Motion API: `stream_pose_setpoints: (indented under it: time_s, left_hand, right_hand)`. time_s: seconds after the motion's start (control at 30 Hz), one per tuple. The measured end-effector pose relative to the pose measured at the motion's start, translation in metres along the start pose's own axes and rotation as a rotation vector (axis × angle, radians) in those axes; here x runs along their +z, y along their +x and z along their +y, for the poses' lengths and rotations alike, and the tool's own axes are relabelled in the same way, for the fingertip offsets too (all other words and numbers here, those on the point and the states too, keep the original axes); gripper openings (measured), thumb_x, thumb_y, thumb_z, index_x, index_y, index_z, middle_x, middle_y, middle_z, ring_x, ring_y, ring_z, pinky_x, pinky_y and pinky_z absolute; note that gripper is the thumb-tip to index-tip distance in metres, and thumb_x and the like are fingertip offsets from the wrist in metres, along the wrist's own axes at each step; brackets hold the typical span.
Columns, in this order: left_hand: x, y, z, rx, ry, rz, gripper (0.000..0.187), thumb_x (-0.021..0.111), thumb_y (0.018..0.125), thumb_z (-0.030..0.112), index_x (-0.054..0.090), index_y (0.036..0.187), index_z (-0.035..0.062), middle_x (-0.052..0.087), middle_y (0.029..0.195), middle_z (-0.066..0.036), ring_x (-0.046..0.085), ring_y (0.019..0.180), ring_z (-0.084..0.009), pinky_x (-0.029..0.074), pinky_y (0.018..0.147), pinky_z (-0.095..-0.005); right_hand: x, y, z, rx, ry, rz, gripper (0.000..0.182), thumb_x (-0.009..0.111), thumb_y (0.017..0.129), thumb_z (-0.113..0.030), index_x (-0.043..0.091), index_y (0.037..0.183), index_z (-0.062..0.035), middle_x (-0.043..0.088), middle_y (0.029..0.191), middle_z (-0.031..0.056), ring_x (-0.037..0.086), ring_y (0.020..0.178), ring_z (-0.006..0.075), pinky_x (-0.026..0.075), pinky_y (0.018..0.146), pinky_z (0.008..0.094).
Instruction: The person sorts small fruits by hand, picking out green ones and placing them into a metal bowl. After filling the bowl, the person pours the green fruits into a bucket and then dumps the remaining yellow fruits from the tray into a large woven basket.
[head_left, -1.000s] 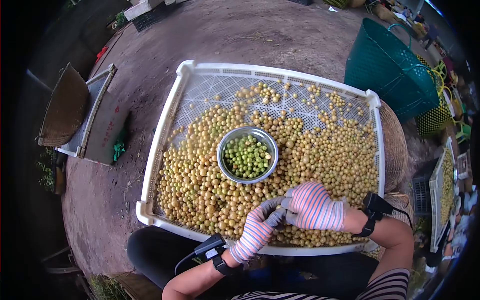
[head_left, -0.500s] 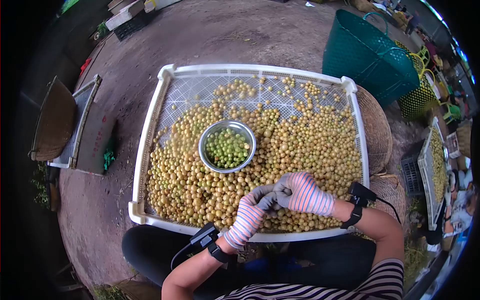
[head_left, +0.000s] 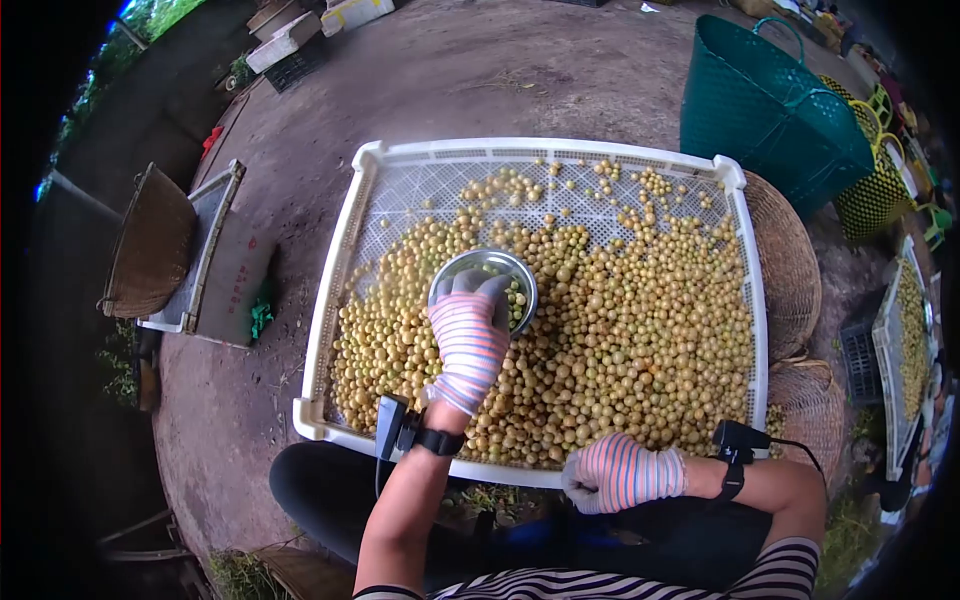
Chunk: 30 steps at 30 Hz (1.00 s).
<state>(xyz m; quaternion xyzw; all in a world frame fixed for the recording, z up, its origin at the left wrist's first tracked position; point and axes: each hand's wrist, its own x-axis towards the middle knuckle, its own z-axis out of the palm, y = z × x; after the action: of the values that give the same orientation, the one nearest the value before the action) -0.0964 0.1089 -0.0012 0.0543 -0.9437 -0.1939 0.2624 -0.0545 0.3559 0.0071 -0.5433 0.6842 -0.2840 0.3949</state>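
Observation:
My left hand (head_left: 467, 330), in a striped glove with grey fingers, reaches down into a metal bowl (head_left: 531, 281) of small green round fruits (head_left: 516, 303). Its fingertips are hidden inside the bowl. The bowl rests among many small yellowish-tan round fruits (head_left: 620, 350) spread over a white mesh tray (head_left: 520, 150). At the tray's front edge my right hand (head_left: 620, 475), gloved alike, is closed with its fingers curled under; what it may hold is hidden. Both wrists carry black straps with small devices.
A tall green woven basket (head_left: 725, 110) stands behind the tray's right corner, beside a black-and-yellow basket (head_left: 868, 185). Round wicker baskets (head_left: 785, 260) sit against the right side. Another fruit tray (head_left: 900, 350) is farther right. At left, a wicker basket (head_left: 150, 250) leans by a pale box (head_left: 220, 295).
My hands were together over the front of the tray. The left has moved up and forward into the bowl; the right has drawn back to the front edge. The view has shifted slightly.

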Motion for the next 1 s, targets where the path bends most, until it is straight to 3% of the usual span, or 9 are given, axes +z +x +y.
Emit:
stream_pose_setpoints:
  time_s: [0.13,0.3,0.33,0.53,0.6,0.7,0.73,0.9,1.0]
  left_hand:
    - [0.020,0.017,0.004,-0.072,0.309,-0.352,0.019,0.072,0.072,0.028,0.076,0.091,0.0266,0.064,0.114,-0.012,0.054,0.110,-0.0406,0.041,0.097,-0.0487]
    - [0.038,0.022,0.003,-0.012,0.407,-0.463,0.023,0.067,0.071,0.019,0.076,0.092,0.0166,0.060,0.124,-0.020,0.050,0.120,-0.0494,0.035,0.103,-0.0568]
    - [0.047,0.023,-0.006,-0.026,0.497,-0.569,0.023,0.071,0.074,0.029,0.076,0.097,0.0257,0.052,0.137,-0.016,0.043,0.125,-0.0489,0.033,0.105,-0.0574]
    - [0.041,0.016,-0.015,0.159,0.434,-0.499,0.019,0.072,0.072,0.027,0.076,0.090,0.0217,0.055,0.132,-0.013,0.047,0.122,-0.0471,0.037,0.101,-0.0547]
    - [0.031,0.022,-0.006,0.104,0.415,-0.602,0.027,0.070,0.073,0.019,0.074,0.099,0.0176,0.055,0.133,-0.018,0.049,0.123,-0.0462,0.035,0.106,-0.0569]
    - [0.033,0.021,-0.004,0.104,0.476,-0.621,0.023,0.070,0.071,0.019,0.075,0.094,0.0145,0.055,0.133,-0.018,0.049,0.124,-0.0443,0.035,0.106,-0.0551]
    - [0.032,0.021,-0.001,0.125,0.477,-0.616,0.022,0.070,0.071,0.018,0.075,0.092,0.0140,0.055,0.133,-0.017,0.048,0.124,-0.0436,0.035,0.106,-0.0546]
    - [0.034,0.021,0.002,0.090,0.478,-0.602,0.020,0.070,0.070,0.020,0.075,0.088,0.0142,0.055,0.133,-0.015,0.046,0.127,-0.0406,0.033,0.107,-0.0529]
    - [0.034,0.022,0.003,0.113,0.510,-0.619,0.021,0.070,0.070,0.021,0.075,0.088,0.0134,0.055,0.133,-0.015,0.046,0.127,-0.0405,0.033,0.107,-0.0533]
  right_hand:
    - [-0.024,-0.008,0.015,0.064,-0.002,0.277,0.009,0.067,0.073,-0.017,0.061,0.070,-0.0101,0.056,0.066,0.0068,0.057,0.058,0.0268,0.045,0.053,0.0390]
    - [-0.024,-0.011,0.024,0.028,0.155,0.231,0.008,0.065,0.075,-0.013,0.060,0.070,-0.0093,0.057,0.066,0.0075,0.056,0.060,0.0270,0.044,0.054,0.0396]
    - [-0.026,-0.010,0.021,0.046,0.146,0.160,0.008,0.064,0.075,-0.013,0.060,0.070,-0.0091,0.057,0.066,0.0074,0.056,0.059,0.0270,0.045,0.055,0.0391]
    - [-0.034,-0.010,0.051,0.097,0.200,0.521,0.008,0.065,0.077,-0.013,0.060,0.071,-0.0093,0.058,0.065,0.0053,0.057,0.055,0.0204,0.047,0.052,0.0342]
    - [-0.074,-0.023,0.057,0.148,-0.118,0.701,0.009,0.065,0.078,-0.013,0.063,0.070,-0.0112,0.061,0.066,0.0030,0.060,0.056,0.0157,0.053,0.054,0.0305]
    - [-0.128,-0.049,0.134,0.273,-0.222,1.095,0.012,0.067,0.080,-0.014,0.064,0.068,-0.0109,0.062,0.066,0.0049,0.061,0.060,0.0158,0.055,0.058,0.0318]
    - [-0.150,-0.063,0.150,0.376,-0.292,1.165,0.011,0.067,0.079,-0.013,0.065,0.070,-0.0069,0.064,0.069,0.0088,0.062,0.061,0.0226,0.056,0.061,0.0347]
    - [-0.200,-0.094,0.214,0.602,-0.571,1.047,0.013,0.066,0.078,-0.013,0.071,0.084,-0.0028,0.069,0.082,0.0168,0.066,0.076,0.0367,0.055,0.072,0.0425]
    - [-0.209,-0.081,0.244,0.857,-0.820,0.685,0.015,0.066,0.078,-0.012,0.072,0.087,-0.0027,0.070,0.087,0.0171,0.068,0.083,0.0348,0.055,0.072,0.0428]
